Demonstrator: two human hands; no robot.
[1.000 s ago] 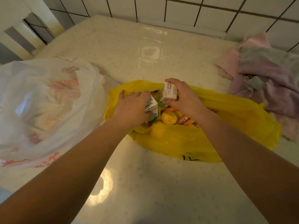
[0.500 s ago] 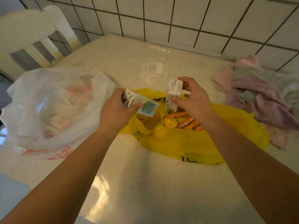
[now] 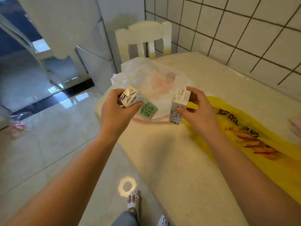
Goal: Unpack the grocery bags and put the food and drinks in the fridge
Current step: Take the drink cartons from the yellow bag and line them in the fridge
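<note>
My left hand point(image 3: 116, 110) grips a small milk carton point(image 3: 143, 106) with a green label, tilted on its side above the table's left corner. My right hand point(image 3: 197, 108) holds a second white carton point(image 3: 179, 106) upright by its top and side. Both cartons hang in the air over the white plastic bag point(image 3: 151, 79). The yellow grocery bag point(image 3: 254, 128) lies open on the table to the right, with orange sausage sticks point(image 3: 254, 142) and a yellow fruit point(image 3: 229, 132) showing inside.
The pale table point(image 3: 187, 160) runs along a tiled wall point(image 3: 244, 38). A white chair point(image 3: 143, 39) stands at its far end. A tall white fridge point(image 3: 78, 30) stands left of the chair. Glossy floor tiles point(image 3: 40, 144) spread to the left; my feet point(image 3: 135, 199) are below.
Both hands lifted the cartons out of the yellow bag and carried them left. My view swung left, bringing the chair, the tall white unit and the floor into sight.
</note>
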